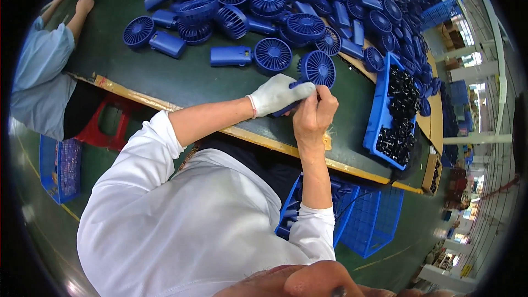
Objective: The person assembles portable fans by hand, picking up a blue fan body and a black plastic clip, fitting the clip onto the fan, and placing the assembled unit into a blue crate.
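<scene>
My left hand (279,94), in a white glove, is closed round the handle of a blue handheld fan (319,69). The fan's round grille points away from me, above the green worktop (192,85). Bare fingers of my right hand (315,113) are pinched together against the fan's handle, just below the grille; whether they hold a small part is hidden. Just beyond my hands lies another blue fan (273,55), its handle stretching to the left. A large heap of the same blue fans (267,1) covers the far side of the table.
At the right stands a blue tray (377,118) of small black parts (400,113). A yellowish strip (253,136) runs along the table's near edge. Blue crates (371,223) sit below. On the left, a co-worker in light blue (44,71) works beside a red stool (113,124).
</scene>
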`<state>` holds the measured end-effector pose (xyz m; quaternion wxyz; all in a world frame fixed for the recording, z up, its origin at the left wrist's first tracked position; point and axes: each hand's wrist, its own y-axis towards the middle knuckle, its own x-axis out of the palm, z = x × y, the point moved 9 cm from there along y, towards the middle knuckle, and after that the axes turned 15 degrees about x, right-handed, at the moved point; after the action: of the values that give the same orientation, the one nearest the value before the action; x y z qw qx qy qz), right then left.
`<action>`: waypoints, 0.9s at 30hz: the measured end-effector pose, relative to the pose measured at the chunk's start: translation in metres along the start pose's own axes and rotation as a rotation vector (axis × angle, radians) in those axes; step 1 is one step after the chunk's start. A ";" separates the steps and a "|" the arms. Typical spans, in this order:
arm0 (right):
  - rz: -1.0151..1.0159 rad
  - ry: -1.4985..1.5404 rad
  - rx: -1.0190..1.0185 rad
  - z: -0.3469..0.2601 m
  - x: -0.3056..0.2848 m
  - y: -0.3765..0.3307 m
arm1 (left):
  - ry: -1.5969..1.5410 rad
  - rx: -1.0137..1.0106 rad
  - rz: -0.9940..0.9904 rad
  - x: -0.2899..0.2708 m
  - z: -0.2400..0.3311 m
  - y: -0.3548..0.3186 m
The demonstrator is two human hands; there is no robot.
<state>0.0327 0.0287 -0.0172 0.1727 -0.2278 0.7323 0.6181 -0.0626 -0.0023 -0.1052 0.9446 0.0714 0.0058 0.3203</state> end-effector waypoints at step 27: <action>-0.369 1.292 1.486 0.060 0.055 -0.068 | -0.347 -0.021 -0.133 0.030 -0.003 -0.015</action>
<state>0.0224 0.0718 -0.1136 -0.0664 -0.4643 0.8393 -0.2748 -0.0299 0.0045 -0.1096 0.9512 0.1150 -0.1556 0.2403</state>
